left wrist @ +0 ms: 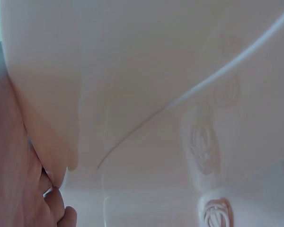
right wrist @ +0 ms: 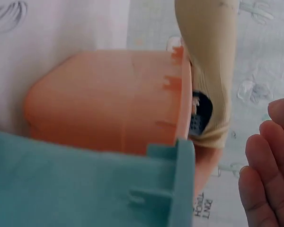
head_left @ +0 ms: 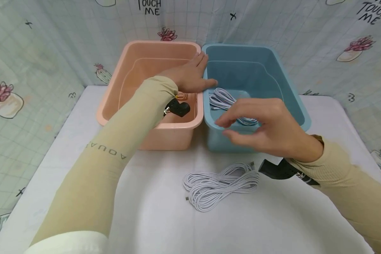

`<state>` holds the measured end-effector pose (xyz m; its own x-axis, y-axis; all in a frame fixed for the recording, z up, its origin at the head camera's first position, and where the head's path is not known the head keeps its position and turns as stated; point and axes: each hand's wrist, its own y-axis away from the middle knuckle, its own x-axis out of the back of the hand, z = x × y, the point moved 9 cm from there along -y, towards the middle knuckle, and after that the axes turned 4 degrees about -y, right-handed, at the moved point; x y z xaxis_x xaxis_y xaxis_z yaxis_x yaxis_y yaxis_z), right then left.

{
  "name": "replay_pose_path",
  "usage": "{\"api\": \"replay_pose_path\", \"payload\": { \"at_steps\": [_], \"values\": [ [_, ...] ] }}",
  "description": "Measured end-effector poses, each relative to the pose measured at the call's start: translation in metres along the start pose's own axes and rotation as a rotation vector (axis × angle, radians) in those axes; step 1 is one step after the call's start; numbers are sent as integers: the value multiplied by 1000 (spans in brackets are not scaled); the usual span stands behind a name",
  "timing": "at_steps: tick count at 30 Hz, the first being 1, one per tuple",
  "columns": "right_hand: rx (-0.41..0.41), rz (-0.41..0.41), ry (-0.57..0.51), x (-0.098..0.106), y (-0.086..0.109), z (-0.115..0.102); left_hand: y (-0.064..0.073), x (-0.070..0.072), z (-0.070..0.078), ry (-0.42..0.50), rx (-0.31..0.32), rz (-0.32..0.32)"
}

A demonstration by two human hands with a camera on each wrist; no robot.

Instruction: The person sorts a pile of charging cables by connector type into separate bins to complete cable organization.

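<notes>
My left hand (head_left: 190, 76) rests across the adjoining rims of an orange bin (head_left: 112, 83) and a blue bin (head_left: 289, 76). Its fingers point away from me, and the thumb reaches over the blue side. Above the blue bin's front rim hovers my right hand (head_left: 263, 123), fingers bent, thumb apart, holding nothing. White bundled cables (head_left: 220, 98) lie inside the blue bin, partly behind that hand. A bundled cable (left wrist: 217, 213) is at the bottom of the orange bin, mostly hidden by my left arm in the head view. Nearer me, a white coiled cable (head_left: 222, 185) lies on the table.
A white cloth (head_left: 158, 211) covers the table beneath the bins. Patterned fabric (head_left: 184, 21) hangs right behind them and along both sides. A black wrist camera (head_left: 179, 108) on my left arm sits over the orange bin; another (head_left: 277, 170) hangs below my right wrist.
</notes>
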<state>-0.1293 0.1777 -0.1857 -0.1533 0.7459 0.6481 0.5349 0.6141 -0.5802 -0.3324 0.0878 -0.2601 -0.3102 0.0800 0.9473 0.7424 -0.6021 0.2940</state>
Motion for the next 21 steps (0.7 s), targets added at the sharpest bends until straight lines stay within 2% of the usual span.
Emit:
{"api": "replay_pose_path", "payload": {
  "at_steps": [3,7,14,21],
  "values": [
    [53,5,-23,-10,11,-6,1,-1,0,7,4,-5],
    [59,-23,-51,-26,27,-6,2,-1,0,9,6,-13],
    [-78,-146,-67,-56,53,13,2,-2,-1,13,10,-15],
    [-111,-200,-126,-77,72,30,2,-2,-2,25,7,-20]
  ]
}}
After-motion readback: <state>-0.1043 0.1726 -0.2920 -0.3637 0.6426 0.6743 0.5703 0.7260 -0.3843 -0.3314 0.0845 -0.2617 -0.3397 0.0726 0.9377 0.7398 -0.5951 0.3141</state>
